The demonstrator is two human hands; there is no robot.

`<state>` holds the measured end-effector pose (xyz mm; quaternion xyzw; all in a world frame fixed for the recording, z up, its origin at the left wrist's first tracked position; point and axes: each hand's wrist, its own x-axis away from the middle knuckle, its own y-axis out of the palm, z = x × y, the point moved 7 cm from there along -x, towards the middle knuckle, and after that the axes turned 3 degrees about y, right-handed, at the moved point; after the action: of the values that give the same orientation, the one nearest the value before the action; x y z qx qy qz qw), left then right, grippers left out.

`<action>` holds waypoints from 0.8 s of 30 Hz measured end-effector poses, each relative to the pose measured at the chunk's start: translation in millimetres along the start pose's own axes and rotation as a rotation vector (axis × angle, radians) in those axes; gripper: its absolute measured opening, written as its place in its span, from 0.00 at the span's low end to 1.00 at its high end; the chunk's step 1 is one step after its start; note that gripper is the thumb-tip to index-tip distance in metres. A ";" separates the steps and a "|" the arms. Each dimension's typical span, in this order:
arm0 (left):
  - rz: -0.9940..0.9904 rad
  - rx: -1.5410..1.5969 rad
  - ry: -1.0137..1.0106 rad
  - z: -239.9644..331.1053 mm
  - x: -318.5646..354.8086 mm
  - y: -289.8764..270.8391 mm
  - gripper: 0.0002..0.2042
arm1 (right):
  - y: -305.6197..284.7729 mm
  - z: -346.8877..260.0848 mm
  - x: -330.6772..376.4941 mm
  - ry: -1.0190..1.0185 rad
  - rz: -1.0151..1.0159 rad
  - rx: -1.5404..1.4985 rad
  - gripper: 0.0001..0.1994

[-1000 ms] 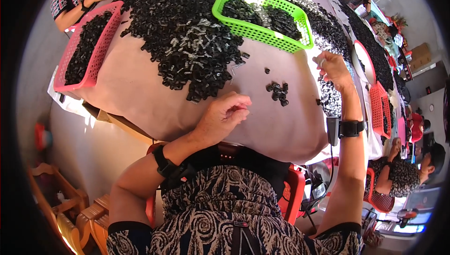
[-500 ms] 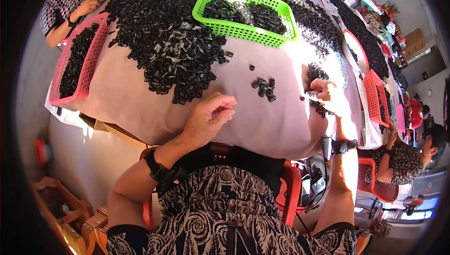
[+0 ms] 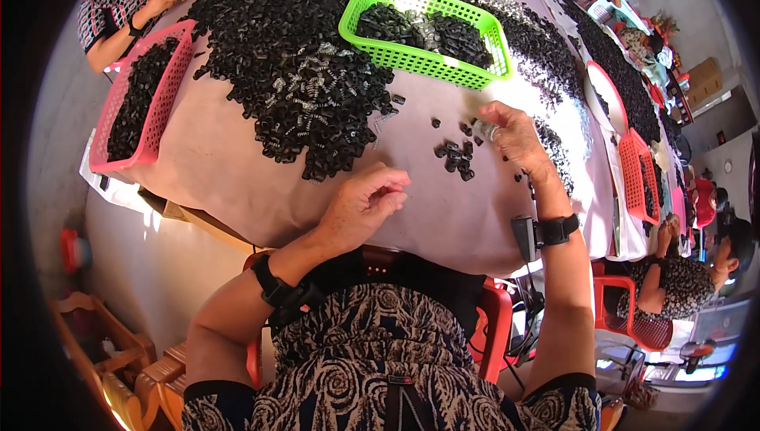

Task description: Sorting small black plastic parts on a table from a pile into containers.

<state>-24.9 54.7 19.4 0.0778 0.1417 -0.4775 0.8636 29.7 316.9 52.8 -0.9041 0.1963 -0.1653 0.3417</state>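
The green basket [image 3: 423,31] on the bench [image 3: 237,170] already holds two lots of small black parts. Just in front of it, the right hand [image 3: 511,134] pinches a pale little piece between its fingers, beside a small cluster of black parts [image 3: 455,158]. The left hand [image 3: 364,205], nearer the bench edge, has its fingers curled together; what they hold I cannot tell. Left of the basket, the big pile [image 3: 293,75] seems mostly untouched, so much work remains.

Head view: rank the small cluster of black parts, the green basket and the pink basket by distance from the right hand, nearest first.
1. Small cluster of black parts, just left of the right hand.
2. Green basket, beyond the hand, up-table.
3. Pink basket, at the far left edge.
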 end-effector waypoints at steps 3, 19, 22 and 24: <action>-0.010 -0.020 -0.001 0.8 -1.8 0.2 0.09 | -17.6 -4.1 2.2 -0.143 0.353 0.150 0.10; -0.006 -0.051 0.045 2.8 -1.4 0.5 0.09 | 14.5 -12.4 -1.7 -0.282 0.199 -0.137 0.08; 0.007 -0.039 0.038 0.5 -0.5 -0.8 0.09 | 29.2 -33.5 -0.5 -0.352 0.211 -0.103 0.07; 0.008 -0.018 0.026 -1.0 -0.7 -0.8 0.09 | 35.0 -43.5 0.2 -0.291 0.161 -0.062 0.09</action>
<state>-26.1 55.0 18.6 0.0769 0.1571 -0.4717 0.8643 2.6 268.6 59.9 -0.9100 0.2215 0.0014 0.3505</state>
